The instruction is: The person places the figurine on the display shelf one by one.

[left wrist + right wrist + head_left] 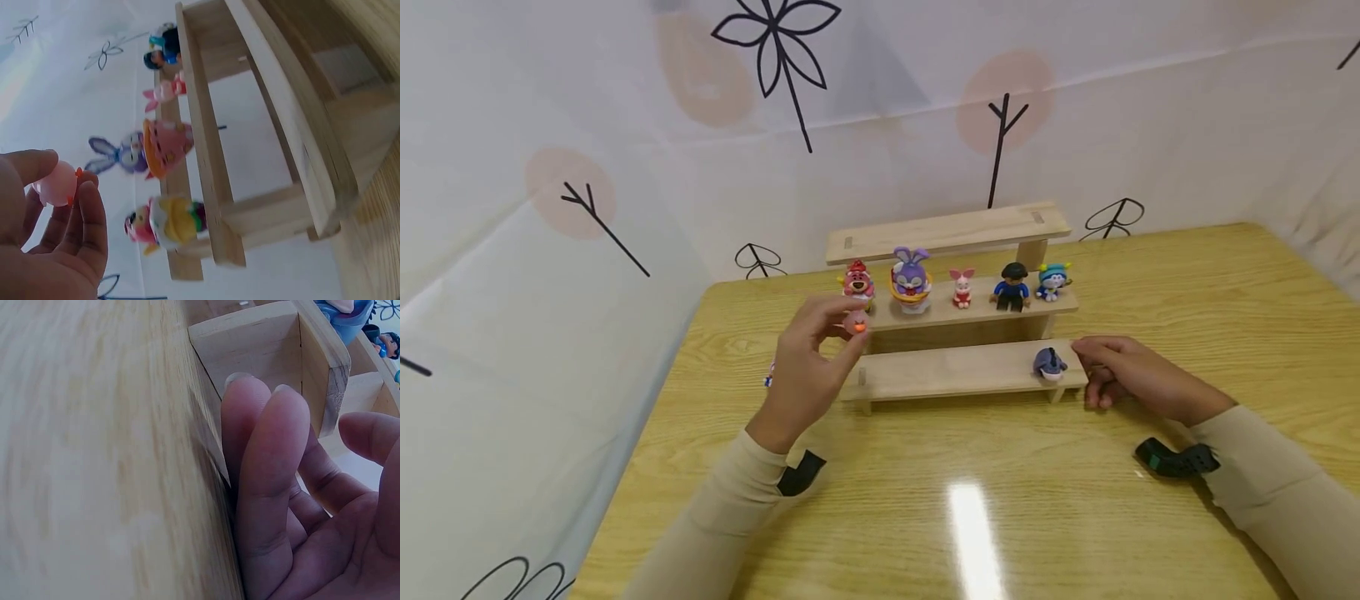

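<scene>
My left hand (801, 367) pinches a small pink round figurine (856, 322) with an orange beak between thumb and fingers. It is raised at the left end of the wooden tiered shelf (940, 372), in front of a pink bear figurine (858, 282). In the left wrist view, orange feet show on the pink figurine (57, 184). Beside the right end of the lowest step, my right hand (1138, 379) lies with fingers loosely bent and nothing held. A blue-grey donkey-like figurine (1048, 364) sits on that step, close to the right fingers.
On the middle step stand a purple rabbit figurine (912, 282), a pink piglet figurine (962, 288), a dark-capped toy figure (1012, 287) and a blue figurine (1052, 282). The top step (947, 231) rises behind. Another small figurine (769, 375) is mostly hidden behind my left hand.
</scene>
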### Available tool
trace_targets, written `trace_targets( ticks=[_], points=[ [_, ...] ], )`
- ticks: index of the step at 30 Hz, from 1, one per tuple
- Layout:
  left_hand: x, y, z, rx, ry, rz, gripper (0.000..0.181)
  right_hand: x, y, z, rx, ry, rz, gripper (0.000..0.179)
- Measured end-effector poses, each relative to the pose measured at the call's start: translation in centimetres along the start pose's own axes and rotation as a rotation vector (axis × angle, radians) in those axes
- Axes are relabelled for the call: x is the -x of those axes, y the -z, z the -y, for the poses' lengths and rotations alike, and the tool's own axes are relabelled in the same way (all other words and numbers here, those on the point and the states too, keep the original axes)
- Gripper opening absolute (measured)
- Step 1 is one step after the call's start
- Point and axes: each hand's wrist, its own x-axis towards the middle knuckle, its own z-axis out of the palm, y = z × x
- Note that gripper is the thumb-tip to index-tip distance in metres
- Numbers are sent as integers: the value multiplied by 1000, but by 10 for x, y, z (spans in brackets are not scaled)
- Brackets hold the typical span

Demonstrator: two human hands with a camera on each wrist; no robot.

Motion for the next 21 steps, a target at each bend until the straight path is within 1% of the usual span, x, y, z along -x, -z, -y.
trace_targets(
  ticks=[3,6,12,17,21],
  points=[
    [-2,-10,-5,1,-40,33,34,0,1,0,9,12,5,46],
    [-4,-20,-7,3,-60,55,32,0,1,0,13,16,6,48],
    [-5,-40,-9,69,-54,125,30,-1,0,-1,13,-5,0,51],
    [-7,-53,-10,43,-47,162,29,0,-1,0,20,-2,4,51],
    [-8,-64,-8,44,-44,191,29,0,-1,0,18,7,3,49]
  ],
)
